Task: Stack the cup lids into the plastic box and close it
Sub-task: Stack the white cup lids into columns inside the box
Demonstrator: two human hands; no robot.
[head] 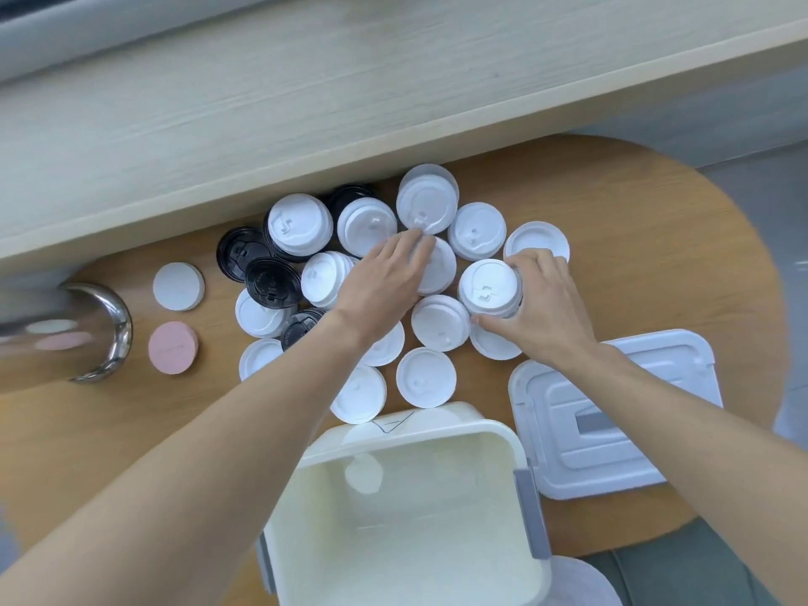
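Several white cup lids (426, 383) and a few black cup lids (272, 282) lie spread over the round wooden table (647, 238). My right hand (542, 301) grips a short stack of white lids (489, 287) from its right side. My left hand (387, 279) lies flat on a white lid (439, 269) in the middle of the spread, fingers together. The open plastic box (406, 435) stands at the near edge, empty apart from one pale round shape on its bottom. The box's lid (568, 457) lies flat to its right, under my right forearm.
A white disc (178, 286) and a pink disc (172, 347) lie left of the lids. A shiny metal cylinder (100, 330) stands at the far left. A pale wooden counter (306, 102) runs along the table's far side.
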